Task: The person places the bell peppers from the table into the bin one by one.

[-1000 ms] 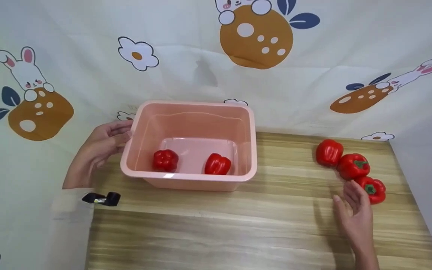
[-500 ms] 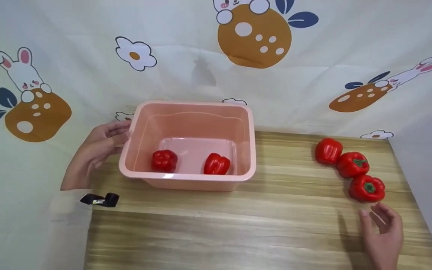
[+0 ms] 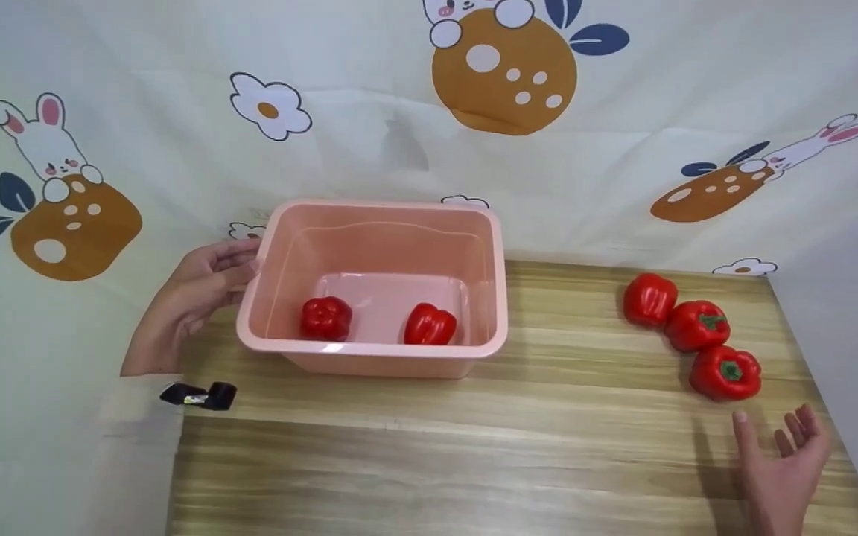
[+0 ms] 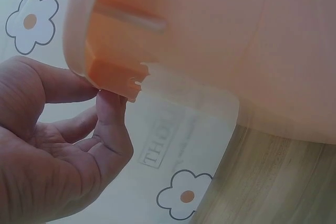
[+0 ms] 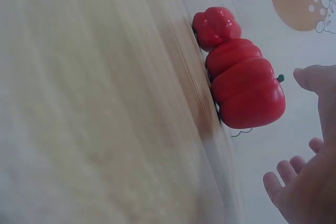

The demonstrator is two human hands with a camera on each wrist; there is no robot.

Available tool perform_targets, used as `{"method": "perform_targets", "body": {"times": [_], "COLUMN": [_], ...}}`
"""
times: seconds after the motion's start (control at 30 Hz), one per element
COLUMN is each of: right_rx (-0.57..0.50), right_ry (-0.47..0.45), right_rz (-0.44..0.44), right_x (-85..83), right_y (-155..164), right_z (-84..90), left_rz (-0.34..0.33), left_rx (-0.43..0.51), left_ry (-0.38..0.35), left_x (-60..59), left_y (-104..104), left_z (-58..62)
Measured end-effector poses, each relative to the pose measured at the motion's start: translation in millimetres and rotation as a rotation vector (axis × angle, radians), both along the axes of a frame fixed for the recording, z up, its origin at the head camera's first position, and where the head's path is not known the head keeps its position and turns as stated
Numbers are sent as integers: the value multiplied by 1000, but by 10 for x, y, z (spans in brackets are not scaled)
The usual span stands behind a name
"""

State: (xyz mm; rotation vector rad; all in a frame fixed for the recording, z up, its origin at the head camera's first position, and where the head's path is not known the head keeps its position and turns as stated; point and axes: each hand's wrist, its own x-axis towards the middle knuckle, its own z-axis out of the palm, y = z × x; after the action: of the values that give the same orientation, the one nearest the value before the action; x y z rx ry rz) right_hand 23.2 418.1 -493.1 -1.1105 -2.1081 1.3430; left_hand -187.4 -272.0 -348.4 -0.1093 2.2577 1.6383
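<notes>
Left hand: the left hand (image 3: pixel 194 294) is at the left wall of the pink tub (image 3: pixel 377 357); thumb and fingertips (image 4: pixel 113 108) touch the underside of the rim lip, fingers loosely bent, palm off the wall. Whether it actually clamps the lip, the wrist view does not settle.
Right hand: the right hand (image 3: pixel 783 465) hovers above the table (image 3: pixel 436 461) at the near right corner, palm up, fingers spread and relaxed, holding nothing.
Nearest pepper: the near pepper (image 3: pixel 725 372) lies on the table just beyond the right hand's fingertips, clear of them, green stem facing up.
Pepper row: the middle pepper (image 3: pixel 697 325) touches the near pepper; the far pepper (image 3: pixel 649 299) touches the middle one. The three run in a slanted line toward the back right of the table.
Tub: stands upright at the back left of the table, against the backdrop (image 3: pixel 369 112).
Tub contents: two peppers on the floor of the tub, the left one (image 3: pixel 325 318) and the right one (image 3: pixel 430 325), apart from each other.
Other item: a small black clip (image 3: pixel 200 395) lies at the table's left edge, in front of the left hand.
</notes>
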Motion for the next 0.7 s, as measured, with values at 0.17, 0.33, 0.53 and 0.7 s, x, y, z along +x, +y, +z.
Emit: {"method": "perform_targets", "body": {"times": [0.17,0.33,0.53,0.7], "right_rx": [10,-28,-54,-63], "right_ry": [-12,-34,-34,-66], "right_rz": [62,67,108,118], "right_x": [-73,-137,-238,-323], "right_y": [38,55,68,87], "right_z": [-11,-9,-45,-74], "left_rz": [4,-5,-7,-6], "left_rx": [-4,-11,-1,-5], "left_ry": [4,7,31,42], "left_x": [8,-8,20,29], "left_y": [-1,6,-17,2], "left_z": [0,5,-9,0]}}
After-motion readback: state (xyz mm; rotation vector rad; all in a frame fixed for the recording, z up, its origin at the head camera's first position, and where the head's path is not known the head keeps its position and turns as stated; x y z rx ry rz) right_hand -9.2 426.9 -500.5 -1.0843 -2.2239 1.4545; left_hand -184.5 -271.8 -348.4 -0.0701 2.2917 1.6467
